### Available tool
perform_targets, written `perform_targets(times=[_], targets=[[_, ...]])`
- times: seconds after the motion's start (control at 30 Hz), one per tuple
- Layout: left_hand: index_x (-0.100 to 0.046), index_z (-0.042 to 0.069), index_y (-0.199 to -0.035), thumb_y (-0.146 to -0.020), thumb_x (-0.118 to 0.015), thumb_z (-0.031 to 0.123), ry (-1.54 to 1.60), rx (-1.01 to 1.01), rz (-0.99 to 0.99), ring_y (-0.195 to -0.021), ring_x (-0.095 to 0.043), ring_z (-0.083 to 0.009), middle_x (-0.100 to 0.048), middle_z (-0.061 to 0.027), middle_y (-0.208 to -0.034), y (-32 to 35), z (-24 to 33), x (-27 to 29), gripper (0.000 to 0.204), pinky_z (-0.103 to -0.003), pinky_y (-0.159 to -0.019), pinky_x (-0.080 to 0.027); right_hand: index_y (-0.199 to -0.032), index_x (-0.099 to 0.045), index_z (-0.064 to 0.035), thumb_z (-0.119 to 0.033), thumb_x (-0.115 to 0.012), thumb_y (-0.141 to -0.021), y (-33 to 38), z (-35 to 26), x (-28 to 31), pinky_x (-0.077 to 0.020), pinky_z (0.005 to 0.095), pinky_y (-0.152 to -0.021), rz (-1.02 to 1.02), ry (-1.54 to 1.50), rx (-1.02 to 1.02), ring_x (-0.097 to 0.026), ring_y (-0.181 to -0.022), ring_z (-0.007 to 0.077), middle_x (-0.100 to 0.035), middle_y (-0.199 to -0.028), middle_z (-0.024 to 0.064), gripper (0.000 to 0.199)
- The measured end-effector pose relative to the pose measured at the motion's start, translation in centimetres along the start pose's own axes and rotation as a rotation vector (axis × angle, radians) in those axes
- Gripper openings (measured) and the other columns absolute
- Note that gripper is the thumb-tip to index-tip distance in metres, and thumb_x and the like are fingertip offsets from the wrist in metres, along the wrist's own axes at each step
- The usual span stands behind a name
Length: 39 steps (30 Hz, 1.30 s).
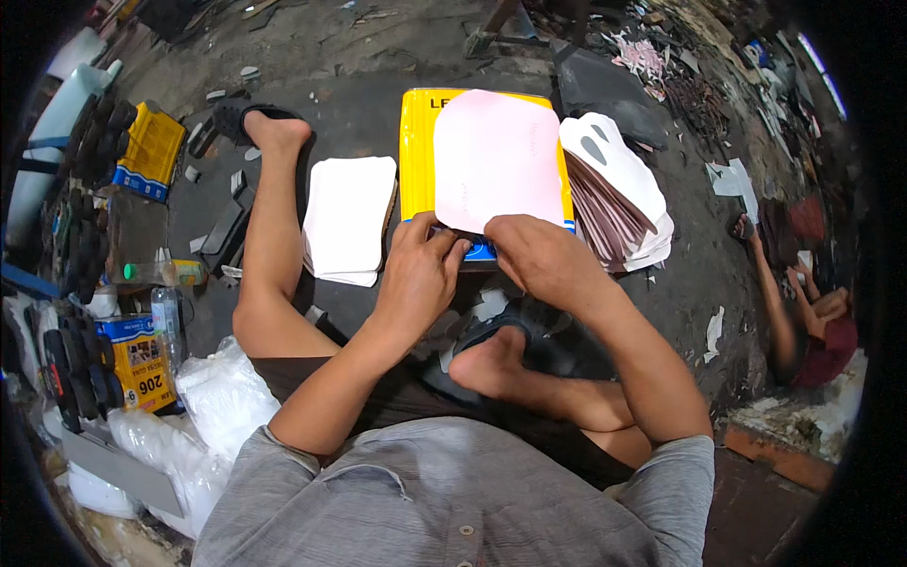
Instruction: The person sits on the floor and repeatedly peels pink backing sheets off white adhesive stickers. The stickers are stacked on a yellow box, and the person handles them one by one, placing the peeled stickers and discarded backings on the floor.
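Sheet [496, 161], pale pink with rounded corners, lies flat on a yellow tin [416, 142], covering most of its top and leaving a yellow strip bare along the left edge. Left hand [420, 265] is at the sheet's near edge, toward the tin's near left corner, with thumb and forefinger bent; whether its grip is clamped on the sheet I cannot tell. Right hand [540, 253] curls at the same edge, toward the near right corner; its fingertips are partly hidden, so the state of that grip cannot be told either. Just beside the tin's left edge, a stack of white sheets [350, 217] sits on the dark floor [359, 118]. At the right edge is a fanned pile of white pieces [628, 184], the top piece bearing 2 grey shapes. Farther left stand 2 more yellow-and-blue tins [151, 146] and a green-capped bottle [161, 271].
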<state>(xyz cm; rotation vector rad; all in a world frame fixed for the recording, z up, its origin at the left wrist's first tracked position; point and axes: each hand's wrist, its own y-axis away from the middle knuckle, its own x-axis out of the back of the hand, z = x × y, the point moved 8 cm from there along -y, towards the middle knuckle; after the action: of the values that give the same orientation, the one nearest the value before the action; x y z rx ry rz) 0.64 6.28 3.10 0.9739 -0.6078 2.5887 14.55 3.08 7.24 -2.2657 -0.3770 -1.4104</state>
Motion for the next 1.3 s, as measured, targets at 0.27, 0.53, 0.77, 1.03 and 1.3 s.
perform_targets(times=[0.27,0.53,0.77,1.03,1.3], targets=[[-0.077,-0.001,-0.106,-0.094,-0.073,0.011,0.006,-0.046,0.071,-0.103,-0.062,-0.0364,-0.067,-0.0174,-0.111,-0.7,0.1,-0.5,0.017,-0.045,-0.093,-0.051,-0.124,-0.064,-0.0025,-0.012,-0.068,-0.095,-0.3,1.6,1.1,-0.0575,0.0445,-0.087,0.134,-0.021,-0.044,-0.071,-0.099,0.0379,-0.072,-0.109,0.0183,0.031],[-0.077,-0.001,-0.109,-0.095,-0.073,0.013,-0.027,-0.023,0.080,-0.102,-0.063,-0.0355,-0.068,-0.0172,-0.111,-1.5,0.3,-1.1,0.020,-0.045,-0.092,-0.052,-0.121,-0.066,-0.0019,-0.013,-0.062,-0.100,-1.0,3.4,2.3,-0.0581,0.0489,-0.086,0.113,-0.088,-0.182,-0.071,-0.097,0.0415,-0.073,-0.106,0.0225,0.024],[-0.077,-0.001,-0.105,-0.093,-0.075,0.014,-0.041,-0.021,0.080,-0.101,-0.063,-0.0354,-0.068,-0.0176,-0.110,-1.5,0.2,-1.2,0.019,-0.045,-0.091,-0.052,-0.122,-0.065,-0.0011,-0.013,-0.060,-0.101,-0.7,3.3,0.9,-0.0580,0.0485,-0.088,0.078,-0.098,-0.196,-0.071,-0.100,0.0413,-0.073,-0.109,0.0228,0.025],[-0.078,0.001,-0.108,-0.095,-0.074,0.015,-0.050,-0.016,0.116,-0.099,-0.063,-0.0358,-0.069,-0.0182,-0.114,-1.9,0.4,-1.3,0.020,-0.045,-0.091,-0.052,-0.121,-0.066,-0.0036,-0.013,-0.060,-0.101,-1.5,4.2,3.7,-0.0582,0.0496,-0.085,0.149,-0.046,-0.226,-0.071,-0.098,0.0422,-0.073,-0.109,0.0219,0.023],[-0.078,-0.002,-0.102,-0.093,-0.075,0.012,-0.058,-0.026,0.100,-0.096,-0.062,-0.0368,-0.068,-0.0197,-0.109,-2.0,0.5,-1.2,0.017,-0.045,-0.089,-0.051,-0.121,-0.066,-0.0028,-0.012,-0.060,-0.101,-1.0,3.7,0.8,-0.0575,0.0491,-0.088,0.066,-0.137,-0.206,-0.071,-0.100,0.0407,-0.073,-0.111,0.0218,0.024]])
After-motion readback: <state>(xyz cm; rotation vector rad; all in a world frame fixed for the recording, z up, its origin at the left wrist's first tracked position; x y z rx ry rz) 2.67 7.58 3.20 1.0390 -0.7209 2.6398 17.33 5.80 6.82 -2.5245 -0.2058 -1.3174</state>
